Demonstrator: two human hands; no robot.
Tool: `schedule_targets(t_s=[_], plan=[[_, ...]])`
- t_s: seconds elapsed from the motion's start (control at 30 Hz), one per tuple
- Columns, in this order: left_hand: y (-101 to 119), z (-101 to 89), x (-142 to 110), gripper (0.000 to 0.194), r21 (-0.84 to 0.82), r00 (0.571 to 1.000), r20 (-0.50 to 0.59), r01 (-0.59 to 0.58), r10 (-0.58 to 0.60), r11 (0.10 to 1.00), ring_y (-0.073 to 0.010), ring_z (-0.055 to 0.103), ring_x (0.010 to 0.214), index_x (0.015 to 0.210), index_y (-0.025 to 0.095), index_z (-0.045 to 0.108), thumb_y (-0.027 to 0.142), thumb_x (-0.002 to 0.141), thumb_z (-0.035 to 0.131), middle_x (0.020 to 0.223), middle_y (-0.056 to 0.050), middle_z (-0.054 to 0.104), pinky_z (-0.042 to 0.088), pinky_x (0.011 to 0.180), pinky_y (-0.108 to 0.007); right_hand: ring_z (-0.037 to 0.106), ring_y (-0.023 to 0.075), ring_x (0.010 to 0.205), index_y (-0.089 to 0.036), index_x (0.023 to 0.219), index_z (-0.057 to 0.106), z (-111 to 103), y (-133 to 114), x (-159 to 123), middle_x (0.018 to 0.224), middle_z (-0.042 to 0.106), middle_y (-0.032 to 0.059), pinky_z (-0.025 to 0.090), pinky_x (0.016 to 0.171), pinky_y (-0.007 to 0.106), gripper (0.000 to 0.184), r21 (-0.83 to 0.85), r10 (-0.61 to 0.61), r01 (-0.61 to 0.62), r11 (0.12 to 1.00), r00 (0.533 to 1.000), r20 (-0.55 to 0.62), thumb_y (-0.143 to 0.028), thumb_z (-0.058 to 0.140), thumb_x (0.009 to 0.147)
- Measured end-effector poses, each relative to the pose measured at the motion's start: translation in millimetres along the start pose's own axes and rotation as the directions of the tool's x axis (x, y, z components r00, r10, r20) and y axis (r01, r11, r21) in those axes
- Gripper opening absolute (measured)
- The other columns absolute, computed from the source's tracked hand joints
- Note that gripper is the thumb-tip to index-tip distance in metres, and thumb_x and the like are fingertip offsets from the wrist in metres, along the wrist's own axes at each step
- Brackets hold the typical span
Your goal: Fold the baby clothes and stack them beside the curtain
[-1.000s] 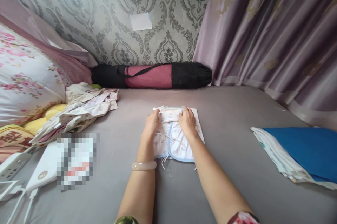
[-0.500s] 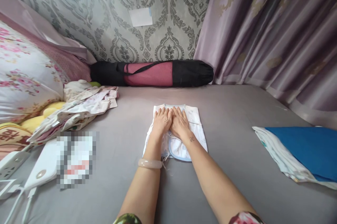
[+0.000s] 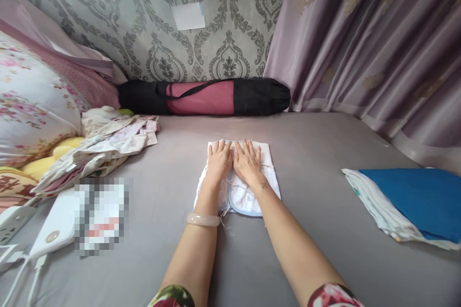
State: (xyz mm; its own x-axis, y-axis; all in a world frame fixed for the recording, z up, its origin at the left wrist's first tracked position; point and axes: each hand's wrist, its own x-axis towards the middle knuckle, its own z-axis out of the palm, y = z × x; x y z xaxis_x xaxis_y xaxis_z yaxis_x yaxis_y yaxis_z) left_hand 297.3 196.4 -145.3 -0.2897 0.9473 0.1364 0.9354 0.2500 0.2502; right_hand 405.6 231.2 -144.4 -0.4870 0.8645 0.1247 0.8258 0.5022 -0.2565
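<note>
A small white baby shirt (image 3: pixel 247 200) with pale blue trim and thin ties lies folded on the grey bed sheet (image 3: pixel 309 249). Flat on its upper left part rests my left hand (image 3: pixel 219 162), fingers spread and pointing away from me. My right hand (image 3: pixel 248 163) presses beside it on the upper right part, its fingers also stretched out. Both palms touch the cloth, and the two thumbs are close together. The hands and forearms cover much of the shirt's upper and left portions.
At the right lies a folded blue and white cloth stack (image 3: pixel 410 201). Loose baby clothes (image 3: pixel 108 143) are piled at the left by a floral pillow (image 3: pixel 32 100). Nearer are a white device (image 3: pixel 54 225) with cables and a power strip (image 3: pixel 14 223). A black and pink rolled bag (image 3: pixel 201 97) lies against the wall.
My hands have gone from gripping the shirt's upper sides to lying flat on it. They came together at the middle, then spread slightly outward.
</note>
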Motion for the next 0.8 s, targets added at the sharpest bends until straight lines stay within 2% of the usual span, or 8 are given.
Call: schedule_targets(t_s=[0.13,0.3,0.37,0.5,0.67,0.8], plan=[[-3.1,5.5,-0.5,0.05,-0.001,0.997,0.076,-0.019,0.019,1.0,-0.0291,0.027,0.144,0.146,0.02,0.039,0.032,0.1,0.021,0.153,-0.009,0.038,0.017,0.117,-0.052,0.018,0.0275,0.145,-0.023,0.148,0.038,4.6,3.7,-0.8,0.157,0.028,0.0058,0.007,0.116,0.055,0.053,0.007,0.031,-0.031,0.999,0.999,0.029,-0.037,0.021,0.1],[-3.0,6.7,0.7,0.05,0.003,0.997,0.081,-0.012,0.012,1.0,-0.0285,0.028,0.144,0.146,0.022,0.04,0.032,0.1,0.023,0.153,-0.008,0.037,0.017,0.117,-0.052,0.018,0.027,0.145,-0.024,0.148,0.037,4.6,3.3,-0.4,0.157,0.028,0.0056,0.007,0.116,0.055,0.053,0.004,0.028,-0.028,1.0,0.999,0.033,-0.037,0.02,0.1],[-1.1,5.1,0.3,0.05,0.01,0.999,0.046,-0.007,0.007,1.0,-0.0281,0.028,0.143,0.144,0.022,0.042,0.033,0.099,0.023,0.153,-0.009,0.038,0.018,0.117,-0.052,0.016,0.0265,0.146,-0.024,0.149,0.036,2.7,2.7,-0.2,0.158,0.027,0.006,0.005,0.116,0.054,0.053,0.005,0.04,-0.04,0.999,0.998,0.04,-0.036,0.02,0.1],[3.4,0.4,-2.4,0.051,0.05,0.994,-0.081,0.079,-0.075,0.996,-0.0306,0.022,0.145,0.143,0.022,0.043,0.041,0.099,0.025,0.155,-0.011,0.034,0.015,0.117,-0.054,0.007,0.028,0.148,-0.024,0.151,0.03,1.3,3.7,-0.4,0.161,0.017,0.0086,0.001,0.114,0.058,0.054,-0.008,0.139,-0.139,0.99,0.99,-0.032,-0.038,0.018,0.1],[5.4,-1.6,-4.7,0.053,0.056,0.994,0.044,0.102,-0.105,0.993,-0.0325,0.025,0.144,0.143,0.02,0.042,0.044,0.099,0.025,0.153,-0.013,0.036,0.018,0.115,-0.055,0.012,0.0303,0.146,-0.025,0.15,0.033,5.3,6.9,-0.2,0.159,0.022,0.0095,0.002,0.112,0.062,0.056,0.0,0.206,-0.206,0.979,0.978,0.035,-0.041,0.014,0.1],[5.8,-1.8,-4.3,0.053,0.04,0.993,0.054,0.103,-0.105,0.994,-0.0325,0.024,0.144,0.143,0.02,0.042,0.044,0.099,0.025,0.154,-0.015,0.034,0.017,0.116,-0.056,0.013,0.0314,0.146,-0.024,0.15,0.033,4.8,7.0,0.6,0.159,0.022,0.0106,0.003,0.112,0.063,0.057,-0.002,0.192,-0.192,0.981,0.98,0.042,-0.042,0.014,0.1]])
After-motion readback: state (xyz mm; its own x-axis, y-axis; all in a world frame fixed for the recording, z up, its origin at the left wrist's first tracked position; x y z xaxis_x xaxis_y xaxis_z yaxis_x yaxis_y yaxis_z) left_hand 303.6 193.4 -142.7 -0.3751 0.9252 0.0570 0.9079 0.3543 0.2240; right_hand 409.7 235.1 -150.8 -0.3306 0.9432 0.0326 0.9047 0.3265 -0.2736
